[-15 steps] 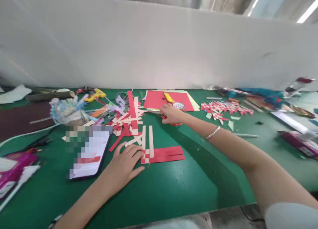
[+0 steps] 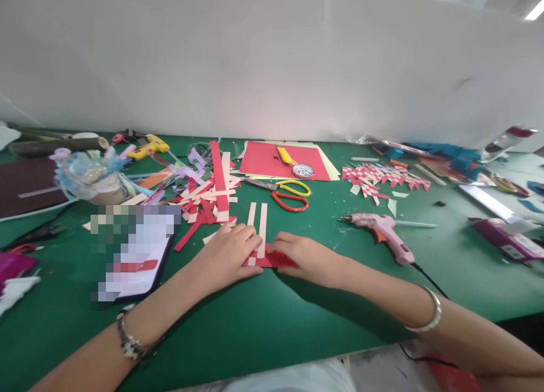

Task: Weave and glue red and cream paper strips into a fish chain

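Note:
Red and cream woven paper strips (image 2: 263, 233) lie flat on the green table, two cream ends pointing away from me. My left hand (image 2: 227, 253) holds the woven left end, its thumb at the near edge and its fingers on top. From the right, my right hand (image 2: 308, 259) has its fingers closed on the red paper strips (image 2: 272, 261), covering most of their length. Just beyond lie scissors (image 2: 291, 195) with a yellow and an orange-red handle, touched by neither hand.
Loose red and cream strips (image 2: 219, 177) are heaped beyond my left hand. A phone (image 2: 144, 261) lies at left, a pink glue gun (image 2: 385, 230) with its cord at right. Behind are red paper sheets (image 2: 259, 160), a tape roll (image 2: 303, 171) and finished woven pieces (image 2: 382, 177).
My right hand has left the scissors, which now lie on the table, and has come back toward me onto the red strips. My left hand stays at the woven end.

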`<move>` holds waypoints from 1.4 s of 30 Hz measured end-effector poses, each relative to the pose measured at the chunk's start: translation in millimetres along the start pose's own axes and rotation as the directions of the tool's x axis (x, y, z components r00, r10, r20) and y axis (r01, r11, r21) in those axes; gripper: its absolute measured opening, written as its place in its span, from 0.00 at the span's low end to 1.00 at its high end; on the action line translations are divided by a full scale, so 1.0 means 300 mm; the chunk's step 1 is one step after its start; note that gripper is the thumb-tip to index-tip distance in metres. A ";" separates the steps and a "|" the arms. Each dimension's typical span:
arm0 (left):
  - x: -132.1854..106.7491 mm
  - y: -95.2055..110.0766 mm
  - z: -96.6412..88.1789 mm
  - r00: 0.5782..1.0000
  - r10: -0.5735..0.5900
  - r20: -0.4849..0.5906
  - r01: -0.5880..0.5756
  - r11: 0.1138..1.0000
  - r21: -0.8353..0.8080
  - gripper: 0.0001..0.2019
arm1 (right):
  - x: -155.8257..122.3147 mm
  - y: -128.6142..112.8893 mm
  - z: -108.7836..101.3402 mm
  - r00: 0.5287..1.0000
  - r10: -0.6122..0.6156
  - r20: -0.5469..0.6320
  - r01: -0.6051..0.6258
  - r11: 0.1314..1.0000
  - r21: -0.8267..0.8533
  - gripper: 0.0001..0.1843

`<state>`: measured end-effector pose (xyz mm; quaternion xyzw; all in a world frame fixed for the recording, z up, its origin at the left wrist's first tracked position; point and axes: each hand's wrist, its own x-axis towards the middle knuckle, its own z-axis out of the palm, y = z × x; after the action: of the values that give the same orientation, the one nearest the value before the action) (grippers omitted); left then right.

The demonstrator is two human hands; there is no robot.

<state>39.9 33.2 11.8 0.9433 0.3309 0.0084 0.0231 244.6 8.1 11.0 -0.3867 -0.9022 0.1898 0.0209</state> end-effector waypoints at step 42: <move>0.029 0.055 0.060 0.984 0.008 -0.175 -0.061 0.953 -0.296 0.12 | -0.053 0.072 0.039 0.943 -0.104 -0.316 0.147 0.982 0.115 0.13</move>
<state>57.7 25.1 -5.4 0.9302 0.3101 0.1403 0.1372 268.6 6.6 -6.0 -0.3509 -0.8955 0.1870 0.2002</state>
